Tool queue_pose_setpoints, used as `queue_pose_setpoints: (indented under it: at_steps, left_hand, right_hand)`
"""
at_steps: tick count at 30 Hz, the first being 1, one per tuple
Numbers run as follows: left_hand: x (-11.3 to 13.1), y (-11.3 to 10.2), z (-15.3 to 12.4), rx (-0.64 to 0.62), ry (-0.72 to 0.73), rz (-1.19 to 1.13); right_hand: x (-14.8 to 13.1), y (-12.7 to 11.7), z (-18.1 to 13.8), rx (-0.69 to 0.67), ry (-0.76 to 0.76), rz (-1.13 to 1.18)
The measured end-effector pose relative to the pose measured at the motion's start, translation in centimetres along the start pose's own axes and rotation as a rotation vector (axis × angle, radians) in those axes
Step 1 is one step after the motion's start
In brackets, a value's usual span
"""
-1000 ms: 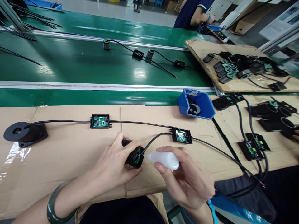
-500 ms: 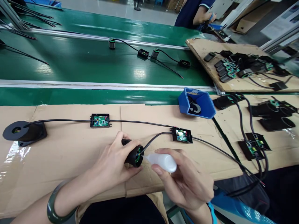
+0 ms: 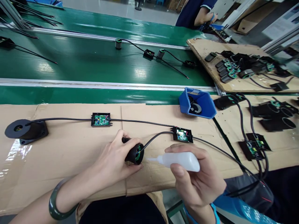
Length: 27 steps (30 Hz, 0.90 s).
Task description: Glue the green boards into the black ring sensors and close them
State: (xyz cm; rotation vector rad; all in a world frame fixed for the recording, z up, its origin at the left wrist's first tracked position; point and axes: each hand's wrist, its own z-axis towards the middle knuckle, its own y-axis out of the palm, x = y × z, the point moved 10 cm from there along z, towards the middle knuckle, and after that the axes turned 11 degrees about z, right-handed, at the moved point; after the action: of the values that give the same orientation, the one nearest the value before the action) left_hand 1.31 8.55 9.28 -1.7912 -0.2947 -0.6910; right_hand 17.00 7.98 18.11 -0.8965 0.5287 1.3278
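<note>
My left hand [image 3: 119, 155] is wrapped round a black cylindrical housing [image 3: 135, 154] lying on its side. Its open end faces right and shows a green circuit board and thin wires inside. From it a black cable [image 3: 155, 136] runs to an open black box with a circuit board [image 3: 183, 134]. In my right hand [image 3: 198, 174] is a white squeeze bottle [image 3: 181, 161], tilted sideways. The bottle's thin nozzle points left at the housing and stands a little apart from it.
A blue bin [image 3: 197, 104] with dark rings sits behind. At left lies a flanged black housing [image 3: 28, 130], cabled to another boxed board [image 3: 100, 119]. Several housings [image 3: 268, 109] lie right. Beyond, a green conveyor [image 3: 93, 62] carries parts; a person [image 3: 196, 14] stands across it.
My right hand has drawn the bottle right, taking its nozzle out of the housing's open end. My left hand stays in place. Parts on the conveyor have shifted right.
</note>
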Motion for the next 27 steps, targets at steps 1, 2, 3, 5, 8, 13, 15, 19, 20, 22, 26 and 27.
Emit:
queue_pose_setpoints:
  at_steps: [1, 2, 3, 5, 8, 13, 15, 19, 20, 22, 26, 27]
  left_hand:
    - [0.0, 0.0, 0.0, 0.000, 0.000, 0.001]
    - [0.1, 0.0, 0.1, 0.000, 0.000, 0.002]
    - [0.1, -0.1, 0.1, 0.003, 0.002, 0.002]
    - [0.2, -0.1, 0.1, 0.008, 0.004, 0.002]
    - [0.1, 0.0, 0.0, 0.006, 0.008, 0.001]
    - [0.1, 0.0, 0.0, 0.016, 0.021, -0.009]
    - [0.1, 0.1, 0.0, 0.013, 0.021, -0.013]
    - [0.1, 0.1, 0.1, 0.020, 0.024, -0.022]
    - [0.1, 0.0, 0.0, 0.024, 0.026, -0.024]
    - [0.1, 0.0, 0.0, 0.026, 0.028, -0.026]
    - [0.1, 0.1, 0.0, 0.021, 0.029, -0.022]
    - [0.1, 0.1, 0.0, 0.020, 0.029, -0.020]
  right_hand:
    - [0.3, -0.3, -0.1, 0.030, 0.011, 0.019]
    - [0.5, -0.6, -0.1, 0.051, 0.016, 0.034]
    - [0.7, -0.7, -0.2, 0.068, 0.023, 0.043]
    - [1.2, -0.9, -0.3, 0.090, 0.046, 0.062]
    - [1.8, -0.8, -0.6, 0.094, 0.089, 0.077]
    - [2.2, -0.2, -1.2, 0.043, 0.087, 0.012]
    - [2.1, 0.1, -1.3, 0.027, 0.067, -0.007]
    - [1.6, 0.7, -1.1, -0.001, 0.036, -0.022]
    - [1.4, 0.8, -1.0, -0.008, 0.031, -0.032]
    - [1.1, 1.0, -0.9, -0.016, 0.023, -0.055]
    - [0.6, 1.1, -0.9, -0.021, -0.004, -0.075]
    - [0.6, 1.1, -0.8, -0.025, -0.008, -0.078]
